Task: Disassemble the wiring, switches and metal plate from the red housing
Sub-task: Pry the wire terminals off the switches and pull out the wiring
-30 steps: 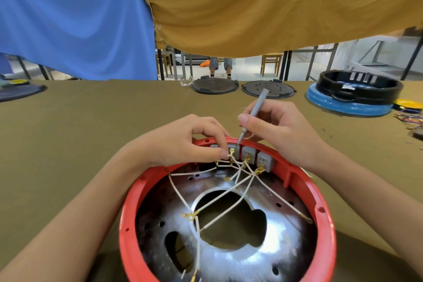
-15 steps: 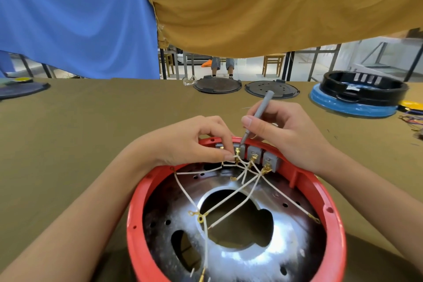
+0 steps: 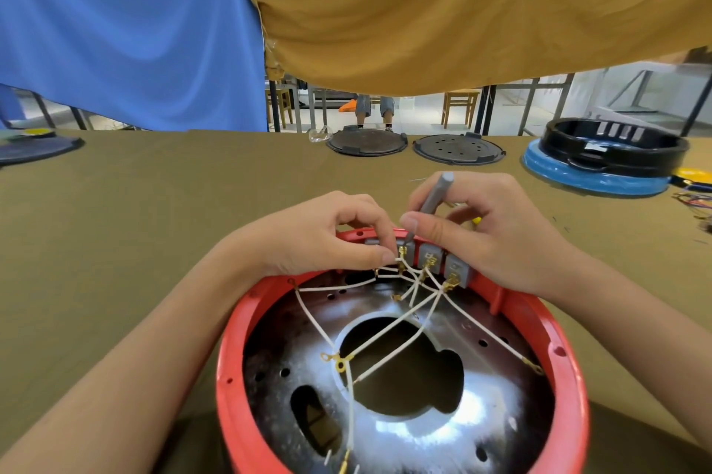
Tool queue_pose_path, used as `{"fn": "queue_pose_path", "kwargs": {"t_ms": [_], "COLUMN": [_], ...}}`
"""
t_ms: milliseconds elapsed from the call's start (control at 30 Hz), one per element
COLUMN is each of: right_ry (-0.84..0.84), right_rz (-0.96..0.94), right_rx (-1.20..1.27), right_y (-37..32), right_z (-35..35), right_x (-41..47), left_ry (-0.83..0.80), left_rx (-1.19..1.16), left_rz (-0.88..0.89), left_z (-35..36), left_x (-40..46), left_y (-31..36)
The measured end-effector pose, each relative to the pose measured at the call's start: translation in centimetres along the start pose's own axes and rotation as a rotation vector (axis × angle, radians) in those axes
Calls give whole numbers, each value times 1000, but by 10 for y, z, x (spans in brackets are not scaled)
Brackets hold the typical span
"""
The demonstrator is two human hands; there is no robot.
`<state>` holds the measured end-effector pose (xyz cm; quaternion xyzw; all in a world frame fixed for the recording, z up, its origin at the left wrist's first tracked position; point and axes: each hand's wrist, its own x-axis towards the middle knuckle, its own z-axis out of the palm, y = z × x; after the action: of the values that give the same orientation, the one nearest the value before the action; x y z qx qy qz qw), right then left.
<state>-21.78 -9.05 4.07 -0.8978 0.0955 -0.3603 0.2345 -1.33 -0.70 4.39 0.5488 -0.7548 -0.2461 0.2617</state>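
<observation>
The round red housing lies open side up in front of me on the olive table. Inside it sits a shiny metal plate with a large middle hole. White wires with brass terminals cross over the plate. Grey switches line the housing's far rim. My left hand pinches a brass terminal at the left switch. My right hand grips a thin grey tool, tip down at that same switch.
Two dark round lids lie at the table's far edge. A black ring on a blue base stands at the far right, with loose coloured wires beside it. Blue and mustard cloths hang behind. Another dark lid lies far left.
My left fingertips have closed in on the terminal at the left switch. The grey tool has tilted a little and its tip stays at the switch. The view has shifted slightly.
</observation>
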Motion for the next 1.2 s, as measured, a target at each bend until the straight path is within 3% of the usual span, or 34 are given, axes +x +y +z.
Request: {"fn": "queue_pose_path", "kwargs": {"t_ms": [367,833,1033,1200], "right_ry": [-28,18,51,-66], "right_rz": [111,432,203,49], "right_rx": [14,233,69,-95], "right_y": [4,16,8,2], "right_z": [5,12,12,6], "right_x": [12,21,14,11], "left_ry": [-37,-33,-34,-35], "left_rx": [-10,-15,-29,-22], "left_rz": [19,14,17,8], "left_z": [0,1,0,0], "left_x": [0,1,0,1], "left_y": [-1,-1,-1,-2]}}
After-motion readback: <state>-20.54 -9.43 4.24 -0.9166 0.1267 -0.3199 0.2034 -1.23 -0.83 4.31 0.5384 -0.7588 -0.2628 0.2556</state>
